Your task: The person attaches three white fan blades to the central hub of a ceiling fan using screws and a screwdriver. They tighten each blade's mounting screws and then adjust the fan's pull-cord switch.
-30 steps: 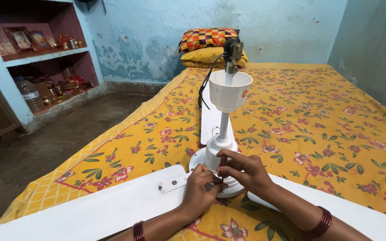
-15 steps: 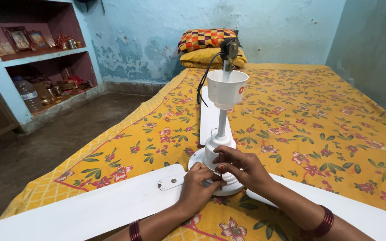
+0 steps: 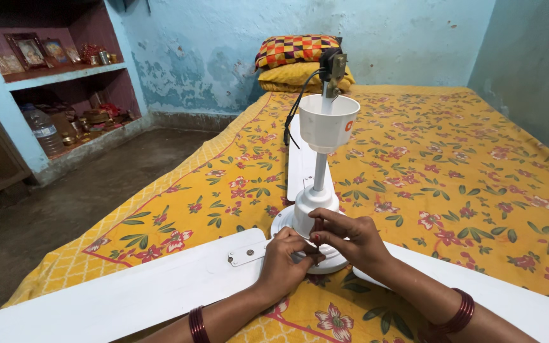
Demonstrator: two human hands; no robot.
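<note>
Both hands sit low in the middle of the frame at the ceiling fan (image 3: pixel 313 209) lying on the flowered bedsheet (image 3: pixel 452 159). Right hand (image 3: pixel 351 238) pinches a dark-red screwdriver (image 3: pixel 317 230) upright; left hand (image 3: pixel 285 262), fingers curled, rests on the fan base by the blade bracket (image 3: pixel 247 253).

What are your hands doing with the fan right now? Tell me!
Left hand pressed on white ceiling fan hub. Right hand pinching a dark red screwdriver upright at the hub. Nothing blocking; near blade lies on the floral bedsheet.
</note>
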